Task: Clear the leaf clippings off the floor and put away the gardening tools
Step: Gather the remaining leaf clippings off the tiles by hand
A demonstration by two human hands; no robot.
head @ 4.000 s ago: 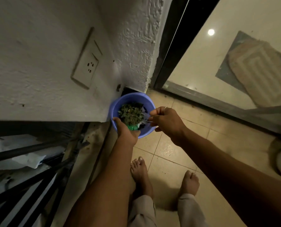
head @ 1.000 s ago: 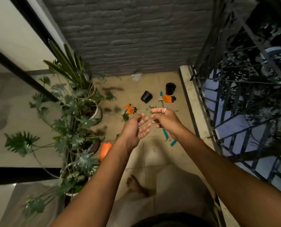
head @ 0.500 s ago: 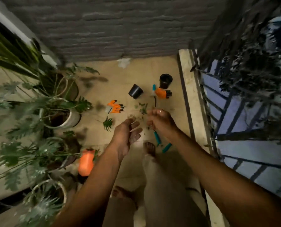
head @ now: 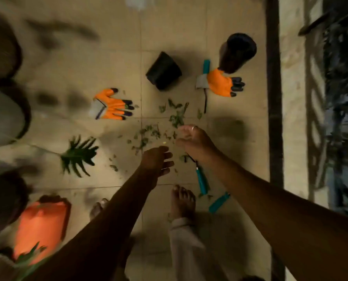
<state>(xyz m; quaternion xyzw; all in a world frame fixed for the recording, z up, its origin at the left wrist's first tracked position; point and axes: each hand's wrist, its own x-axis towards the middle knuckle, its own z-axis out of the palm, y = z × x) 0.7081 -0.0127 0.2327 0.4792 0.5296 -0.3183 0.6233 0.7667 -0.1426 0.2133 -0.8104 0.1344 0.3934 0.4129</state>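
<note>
Small green leaf clippings (head: 175, 118) lie scattered on the tiled floor in the middle of the view. My left hand (head: 157, 161) hangs just above them, fingers loosely spread, holding nothing. My right hand (head: 193, 140) hovers beside it with fingers curled, and I see nothing in it. Two orange gardening gloves lie flat: one (head: 112, 106) to the left, one (head: 221, 83) to the right. A teal-handled tool (head: 201, 180) lies under my right forearm, a second teal handle (head: 218, 202) nearby, and a third teal-handled tool (head: 205, 67) beside the right glove.
Two black plastic pots stand or lie at the back, one tipped (head: 164, 71), one upright (head: 238, 51). An orange container (head: 40, 226) and potted plants fill the left side; a frond (head: 77, 155) reaches over the floor. A dark railing (head: 274, 98) bounds the right. My bare foot (head: 182, 201) stands below the clippings.
I turned from the blue bowl by the wall to the balcony floor. Over the last second my view dropped closer to the clippings and both hands lowered toward them.
</note>
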